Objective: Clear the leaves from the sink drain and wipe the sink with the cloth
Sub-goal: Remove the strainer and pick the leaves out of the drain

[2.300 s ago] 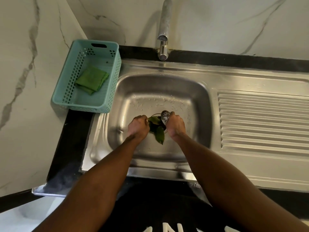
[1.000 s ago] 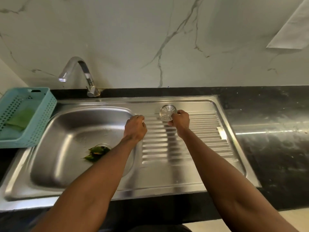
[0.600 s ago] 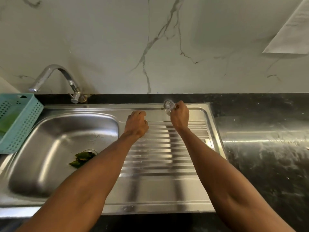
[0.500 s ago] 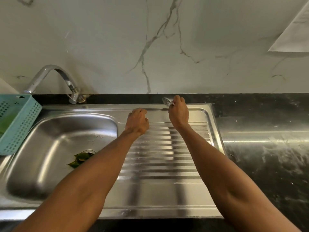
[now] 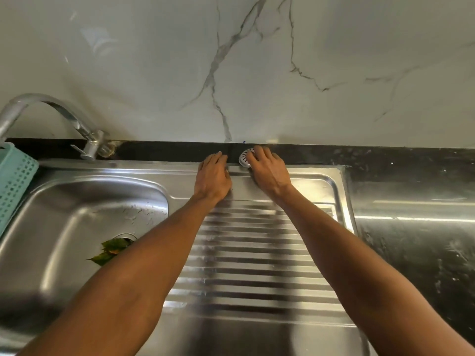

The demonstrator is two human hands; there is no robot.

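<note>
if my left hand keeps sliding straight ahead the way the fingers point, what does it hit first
Probably the marble wall. The left hand lies flat at the sink's back rim, fingertips on the black counter strip, with only that strip ahead. The drain strainer sits just to its right.

I see a brushed, shiny steel sink [image 5: 77,201] with a ribbed drainboard [image 5: 257,253]. Behind it, the tabletop [image 5: 411,176] is dark, glossy, speckled stone; the wall [image 5: 154,60] above is smooth veined marble. The basket [image 5: 15,181] left of the sink is matt perforated plastic.
</note>
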